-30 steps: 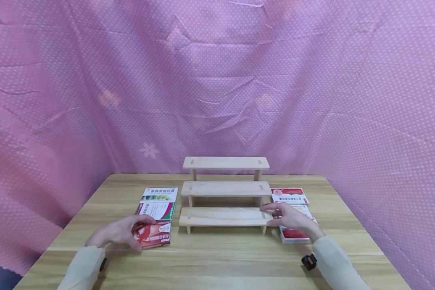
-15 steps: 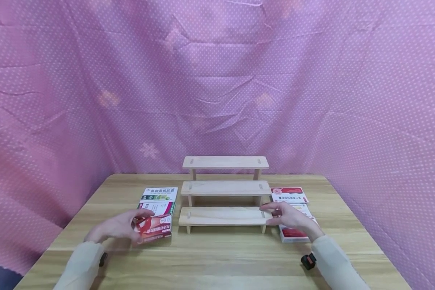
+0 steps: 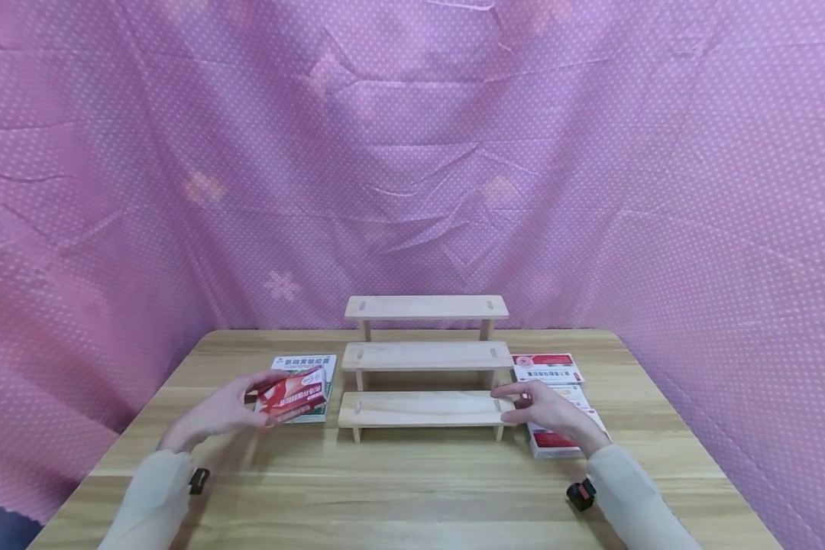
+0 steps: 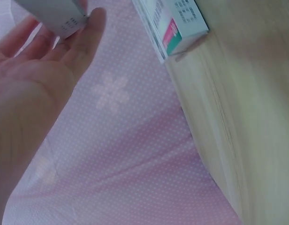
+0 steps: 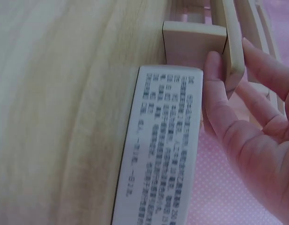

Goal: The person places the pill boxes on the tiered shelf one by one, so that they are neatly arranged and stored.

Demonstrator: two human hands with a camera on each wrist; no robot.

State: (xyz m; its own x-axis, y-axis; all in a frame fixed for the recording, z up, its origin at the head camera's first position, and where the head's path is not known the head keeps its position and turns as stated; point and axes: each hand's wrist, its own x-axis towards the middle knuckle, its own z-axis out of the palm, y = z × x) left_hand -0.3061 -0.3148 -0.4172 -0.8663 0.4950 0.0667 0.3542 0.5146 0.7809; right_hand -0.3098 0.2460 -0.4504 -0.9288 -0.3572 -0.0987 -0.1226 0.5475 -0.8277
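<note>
My left hand [image 3: 220, 412] pinches a red and white medicine box [image 3: 296, 393] by its left end, tilted, above other boxes on the left. In the left wrist view the box's pale end [image 4: 64, 21] shows between thumb and fingers. A three-tier wooden display stand [image 3: 426, 410] is in the middle of the table. At the right end of its lowest tier, my right hand [image 3: 550, 412] grips the plank. The right wrist view shows the plank's end [image 5: 235, 56] between thumb and fingers of the hand [image 5: 262, 136], with a white printed box side [image 5: 163, 140] close by.
Behind the held box lies a white medicine box [image 3: 305, 361], with a pink and green one [image 4: 179, 33] beside it in the left wrist view. More medicine boxes [image 3: 548, 370] lie right of the stand, partly behind my right hand. A pink dotted cloth [image 3: 412, 153] hangs behind the table [image 3: 412, 496].
My left hand has lifted the red medicine box off the table and carried it up and away from me, tilting it over the boxes behind. My right hand stays on the stand.
</note>
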